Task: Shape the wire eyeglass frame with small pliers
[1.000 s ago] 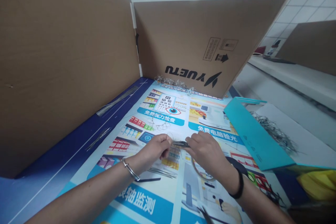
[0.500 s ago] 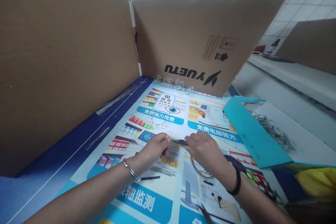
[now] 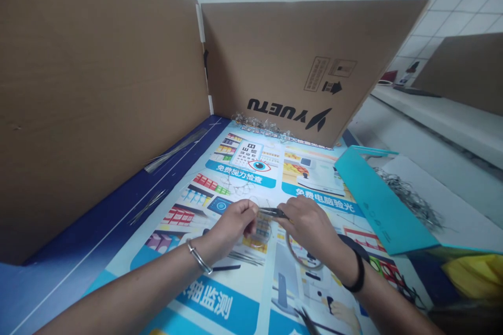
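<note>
My left hand (image 3: 239,217) is closed in a pinch on a thin wire (image 3: 264,245); part of the wire curves in a loop below the fingertips. Wrapped in my right hand (image 3: 310,226) are dark, slim-nosed pliers (image 3: 272,212). Their tips point left and meet the wire close to my left fingertips. The plier handles are mostly hidden by my fingers. Beneath the right hand lies a round ring (image 3: 293,254), perhaps a tape roll. Several thin straight wires (image 3: 245,258) rest on the printed sheet under my left wrist.
Tall cardboard panels (image 3: 314,36) wall the back and left. A turquoise box (image 3: 383,204) at right holds a tangle of wire pieces (image 3: 412,196). Clear crinkled bits (image 3: 261,124) line the back panel. A dark pointed tool (image 3: 307,320) lies in front, and more wires (image 3: 147,207) at left.
The wire loop between my hands shows more plainly, hanging below the pliers. The plier jaws have turned slightly and look thinner. Both hands stay nearly in place.
</note>
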The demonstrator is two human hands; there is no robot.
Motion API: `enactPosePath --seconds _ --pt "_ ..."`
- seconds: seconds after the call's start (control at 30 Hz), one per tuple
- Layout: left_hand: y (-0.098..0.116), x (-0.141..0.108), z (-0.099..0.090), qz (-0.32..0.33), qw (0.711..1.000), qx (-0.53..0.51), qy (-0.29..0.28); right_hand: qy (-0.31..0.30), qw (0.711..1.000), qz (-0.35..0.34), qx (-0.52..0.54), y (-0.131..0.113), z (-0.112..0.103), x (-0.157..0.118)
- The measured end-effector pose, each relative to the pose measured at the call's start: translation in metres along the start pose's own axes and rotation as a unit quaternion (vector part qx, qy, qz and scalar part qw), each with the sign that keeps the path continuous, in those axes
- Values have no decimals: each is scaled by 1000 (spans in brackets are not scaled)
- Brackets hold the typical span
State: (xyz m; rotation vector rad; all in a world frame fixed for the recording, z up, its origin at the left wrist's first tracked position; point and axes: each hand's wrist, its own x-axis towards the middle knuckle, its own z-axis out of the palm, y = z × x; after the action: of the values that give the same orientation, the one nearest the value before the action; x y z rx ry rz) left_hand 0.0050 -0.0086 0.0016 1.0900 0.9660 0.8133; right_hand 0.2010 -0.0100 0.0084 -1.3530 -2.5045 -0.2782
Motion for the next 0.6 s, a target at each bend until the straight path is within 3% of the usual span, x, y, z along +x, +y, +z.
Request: enactPosePath --seconds 0.6 --pt "-4 1 2 38 998 -8 40 37 998 5 -55 -5 0 -2"
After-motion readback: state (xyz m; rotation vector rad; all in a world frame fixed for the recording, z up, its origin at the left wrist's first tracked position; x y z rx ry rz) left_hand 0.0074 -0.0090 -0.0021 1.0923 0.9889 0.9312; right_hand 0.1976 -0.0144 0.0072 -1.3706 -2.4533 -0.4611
